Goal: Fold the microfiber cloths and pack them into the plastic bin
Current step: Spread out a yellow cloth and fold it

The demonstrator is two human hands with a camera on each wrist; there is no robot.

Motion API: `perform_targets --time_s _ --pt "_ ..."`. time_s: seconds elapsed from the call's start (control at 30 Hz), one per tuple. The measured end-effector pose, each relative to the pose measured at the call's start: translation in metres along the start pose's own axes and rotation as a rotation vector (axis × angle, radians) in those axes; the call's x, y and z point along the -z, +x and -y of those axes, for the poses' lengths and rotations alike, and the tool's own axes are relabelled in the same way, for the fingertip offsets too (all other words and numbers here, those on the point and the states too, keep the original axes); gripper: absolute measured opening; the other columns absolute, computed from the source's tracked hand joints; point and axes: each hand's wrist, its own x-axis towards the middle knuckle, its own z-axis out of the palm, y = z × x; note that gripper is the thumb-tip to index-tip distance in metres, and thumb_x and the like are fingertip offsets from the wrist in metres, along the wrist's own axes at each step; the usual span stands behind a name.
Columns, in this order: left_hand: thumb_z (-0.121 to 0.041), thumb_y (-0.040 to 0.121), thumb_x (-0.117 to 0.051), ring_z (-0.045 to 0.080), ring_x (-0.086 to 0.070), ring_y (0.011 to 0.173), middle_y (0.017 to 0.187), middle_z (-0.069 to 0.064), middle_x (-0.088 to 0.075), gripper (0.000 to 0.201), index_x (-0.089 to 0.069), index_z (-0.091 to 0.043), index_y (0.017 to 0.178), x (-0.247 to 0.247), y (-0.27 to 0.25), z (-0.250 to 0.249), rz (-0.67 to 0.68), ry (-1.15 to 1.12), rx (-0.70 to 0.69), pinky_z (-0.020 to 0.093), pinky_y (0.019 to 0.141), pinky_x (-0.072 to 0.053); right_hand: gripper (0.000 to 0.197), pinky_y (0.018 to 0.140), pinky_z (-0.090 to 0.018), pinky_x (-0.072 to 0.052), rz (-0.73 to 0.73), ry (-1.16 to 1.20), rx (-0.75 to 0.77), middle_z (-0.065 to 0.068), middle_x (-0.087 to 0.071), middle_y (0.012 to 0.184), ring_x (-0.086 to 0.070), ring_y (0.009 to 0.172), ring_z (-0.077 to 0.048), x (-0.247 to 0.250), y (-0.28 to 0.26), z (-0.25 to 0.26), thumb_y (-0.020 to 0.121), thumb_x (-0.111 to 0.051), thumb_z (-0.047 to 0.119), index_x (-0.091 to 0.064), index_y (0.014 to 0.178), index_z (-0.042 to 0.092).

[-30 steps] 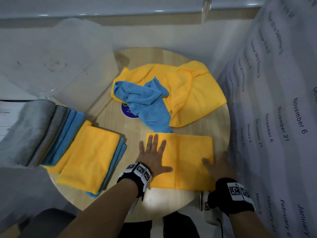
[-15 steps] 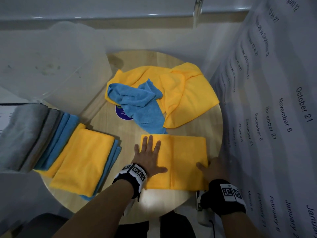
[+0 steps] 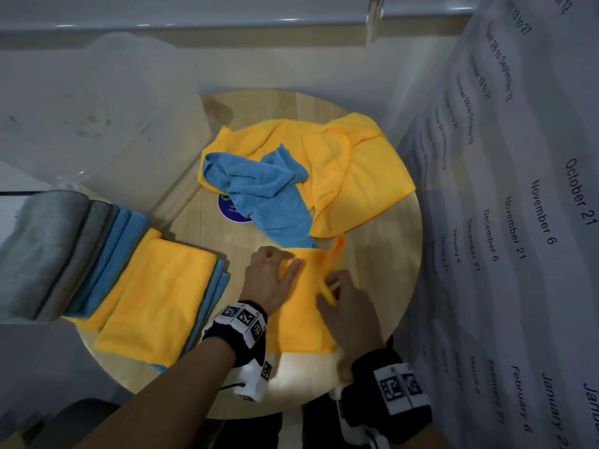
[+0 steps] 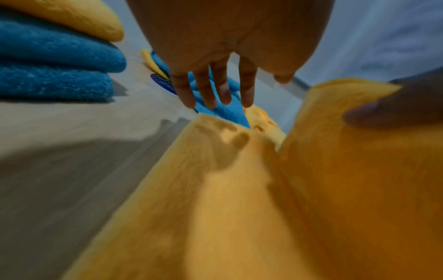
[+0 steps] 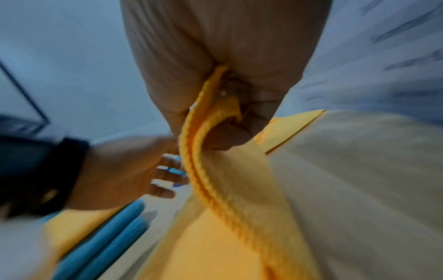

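Note:
A folded yellow cloth (image 3: 301, 319) lies at the near edge of the round wooden table (image 3: 389, 270). My right hand (image 3: 334, 286) pinches its right edge (image 5: 210, 142) and holds that flap raised over the cloth's middle. My left hand (image 3: 282, 264) is over the cloth's far left part, fingers (image 4: 215, 91) straight and just above the fabric (image 4: 239, 208), holding nothing. The translucent plastic bin (image 3: 97, 108) stands at the far left, tilted, and looks empty.
A stack of folded yellow and blue cloths (image 3: 146, 296) sits on the table's left, with grey folded cloths (image 3: 42, 254) beside it. Unfolded yellow (image 3: 356, 170) and blue (image 3: 265, 196) cloths are piled at the back. A printed calendar sheet (image 3: 518, 222) hangs close on the right.
My right hand has taken the cloth's right edge and swung it up and leftward over the middle. My left hand has lifted from pressing flat and moved toward the far edge.

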Motion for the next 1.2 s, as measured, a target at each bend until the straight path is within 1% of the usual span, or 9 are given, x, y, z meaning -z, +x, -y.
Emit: perform_targets --time_s 0.07,0.17,0.33,0.43,0.5,0.67,0.9,1.1,1.2 --pt "-0.057 0.092 -0.041 0.02 -0.055 0.1 0.106 0.005 -0.06 0.045 -0.063 -0.02 0.107 0.01 0.001 -0.001 -0.021 -0.253 0.129 0.032 0.088 -0.042 0.029 0.071 -0.034 -0.043 0.052 -0.036 0.111 0.004 -0.056 0.088 -0.059 0.09 -0.023 -0.022 -0.004 0.013 0.089 -0.057 0.031 -0.047 0.115 0.023" --pt "-0.06 0.086 -0.051 0.02 -0.06 0.087 0.089 0.001 -0.062 0.04 -0.057 -0.027 0.107 0.017 0.005 0.0 0.096 -0.491 0.317 0.037 0.079 -0.052 0.035 0.079 -0.034 -0.044 0.128 -0.051 0.178 0.001 -0.059 0.11 -0.055 0.102 -0.023 -0.051 -0.004 0.019 0.091 -0.054 0.025 -0.045 0.125 0.023" --pt "-0.019 0.083 -0.068 0.023 -0.058 0.085 0.084 0.003 -0.056 0.06 -0.035 -0.022 0.133 0.013 0.014 0.02 0.04 -0.262 0.287 0.027 0.072 -0.042 0.034 0.086 -0.036 -0.047 0.291 0.002 0.237 0.001 -0.058 0.117 -0.056 0.106 -0.02 -0.069 -0.001 0.015 0.092 -0.056 0.025 -0.05 0.125 0.022" --pt "-0.012 0.08 -0.067 0.029 -0.057 0.092 0.098 0.01 -0.055 0.074 -0.026 -0.021 0.141 0.011 0.017 0.024 0.113 -0.064 0.139 0.028 0.073 -0.04 0.026 0.08 -0.035 -0.05 0.124 -0.099 0.384 0.001 -0.06 0.11 -0.059 0.102 -0.018 -0.066 0.006 0.0 0.092 -0.051 0.034 -0.061 0.111 0.019" --pt "-0.014 0.077 -0.068 0.031 -0.05 0.108 0.122 0.014 -0.043 0.078 -0.027 -0.024 0.143 0.008 0.02 0.027 0.15 0.129 0.007 0.033 0.081 -0.044 0.032 0.09 -0.041 -0.05 0.02 -0.293 0.463 -0.006 -0.059 0.121 -0.055 0.117 -0.025 -0.067 0.015 -0.017 0.092 -0.044 0.034 -0.061 0.113 0.016" --pt "-0.024 0.084 -0.056 0.031 -0.032 0.129 0.149 0.009 -0.023 0.064 -0.031 -0.028 0.143 0.001 0.026 0.027 0.271 0.522 -0.157 0.045 0.093 -0.045 0.059 0.104 -0.063 -0.029 0.15 -0.649 0.483 -0.018 -0.034 0.15 -0.025 0.14 -0.033 -0.079 0.022 -0.056 0.093 -0.033 0.046 -0.042 0.14 0.011" --pt "-0.032 0.077 -0.066 0.028 -0.035 0.122 0.137 0.007 -0.037 0.077 -0.026 -0.021 0.143 0.005 0.04 0.019 0.325 0.517 -0.035 0.044 0.092 -0.039 0.062 0.106 -0.063 -0.022 0.139 -0.711 0.629 -0.02 -0.027 0.153 -0.02 0.142 -0.037 -0.083 -0.016 -0.082 0.092 -0.037 0.052 -0.038 0.144 0.017" --pt "-0.025 0.076 -0.072 0.028 -0.041 0.116 0.125 0.011 -0.036 0.066 -0.044 -0.014 0.134 0.009 0.049 0.014 0.399 0.416 0.051 0.04 0.095 -0.043 0.066 0.103 -0.066 -0.025 0.298 -0.807 1.033 -0.011 -0.03 0.153 -0.028 0.141 -0.033 -0.085 -0.033 -0.081 0.08 -0.052 0.056 -0.035 0.141 0.037" --pt "-0.022 0.078 -0.07 0.028 -0.042 0.115 0.123 0.012 -0.036 0.066 -0.043 -0.014 0.137 0.01 0.046 0.017 0.385 0.368 0.044 0.034 0.095 -0.04 0.066 0.103 -0.064 -0.03 0.342 -0.818 0.997 -0.006 -0.026 0.156 -0.026 0.142 -0.03 -0.092 -0.042 -0.075 0.079 -0.053 0.052 -0.037 0.14 0.032"
